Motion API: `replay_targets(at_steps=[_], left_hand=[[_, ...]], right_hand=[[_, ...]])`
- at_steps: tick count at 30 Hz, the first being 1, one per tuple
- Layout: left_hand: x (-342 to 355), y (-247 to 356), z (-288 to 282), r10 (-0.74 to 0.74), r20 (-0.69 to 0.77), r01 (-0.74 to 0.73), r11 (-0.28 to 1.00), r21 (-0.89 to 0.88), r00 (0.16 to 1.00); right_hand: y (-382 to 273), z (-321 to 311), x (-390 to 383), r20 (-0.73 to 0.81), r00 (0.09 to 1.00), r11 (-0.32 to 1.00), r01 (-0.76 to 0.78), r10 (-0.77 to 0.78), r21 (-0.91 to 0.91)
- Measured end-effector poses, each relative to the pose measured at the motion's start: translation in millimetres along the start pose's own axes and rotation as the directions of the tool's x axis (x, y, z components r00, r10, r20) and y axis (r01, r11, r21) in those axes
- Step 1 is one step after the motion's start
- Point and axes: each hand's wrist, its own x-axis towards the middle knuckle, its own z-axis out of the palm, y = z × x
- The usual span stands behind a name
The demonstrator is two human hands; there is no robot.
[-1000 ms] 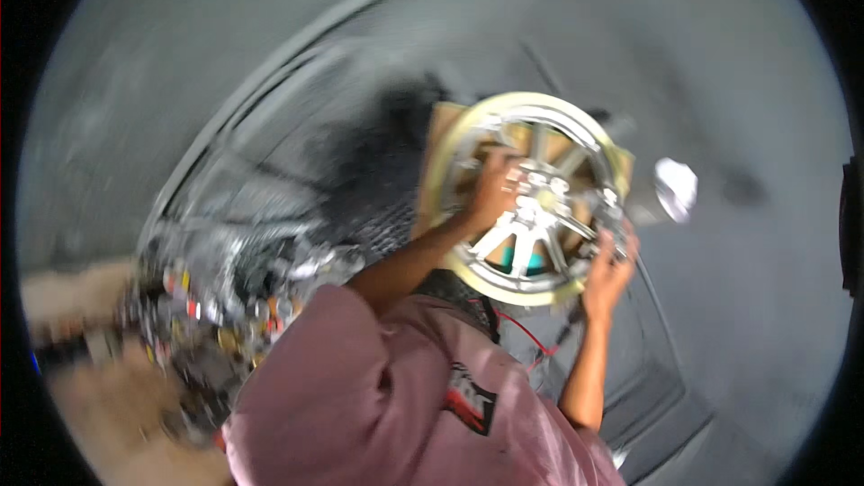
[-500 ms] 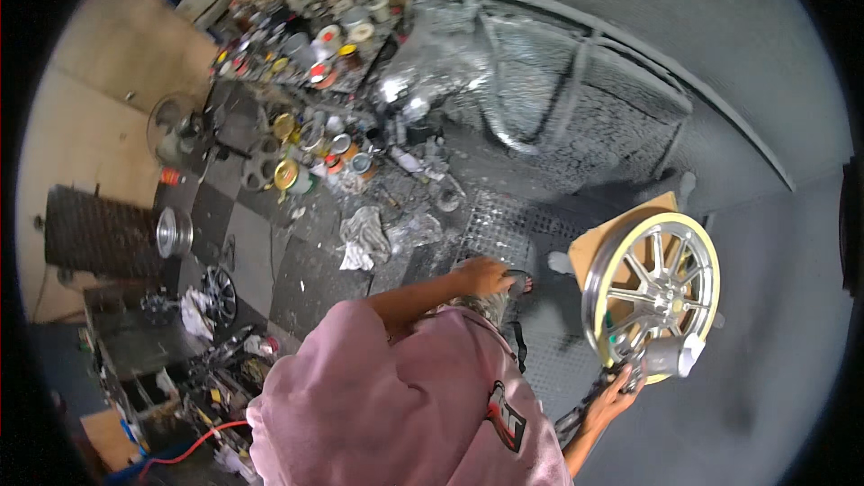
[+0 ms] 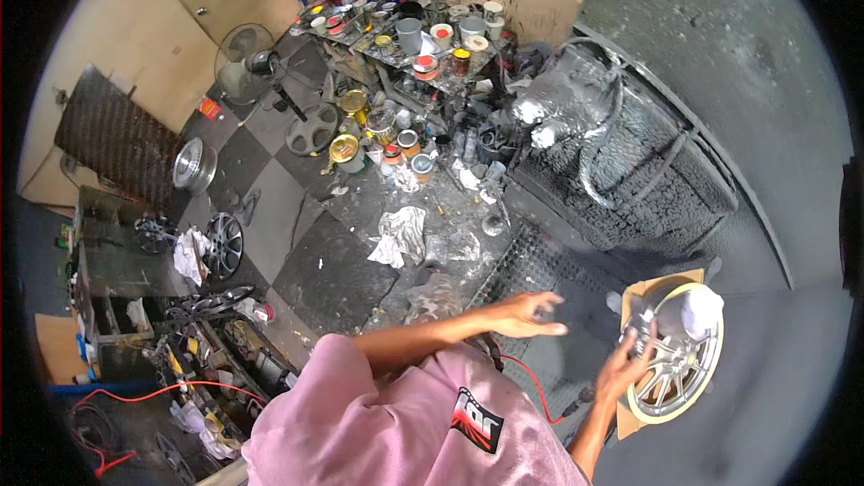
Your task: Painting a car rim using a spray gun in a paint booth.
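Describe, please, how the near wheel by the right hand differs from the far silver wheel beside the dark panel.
The near wheel has a pale yellow edge; the far wheel shows none. The near wheel has cardboard behind it; the far wheel, none. In view, the near wheel looks larger than the far wheel. Both are silvery.

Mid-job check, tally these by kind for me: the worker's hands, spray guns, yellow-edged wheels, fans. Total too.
Hands: 2 (left hand, right hand)
Spray gun, in the right hand: 1
Yellow-edged wheel: 1
Fan: 1
Total: 5
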Motion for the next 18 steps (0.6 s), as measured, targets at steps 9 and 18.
replay_targets(at_steps=[9,18], left_hand=[[-11,-23,-106,-0.359,-0.373,-0.142,0.530,-0.836,0.855],[-77,-146,-328,-0.524,-0.583,-0.451,0.369,-0.813,0.621]], right_hand=[[-154,214,-3,0.572,0.684,0.882,0.437,-0.453,0.175],[-255,396,18,0.821,0.332,0.867,0.356,-0.465,0.347]])
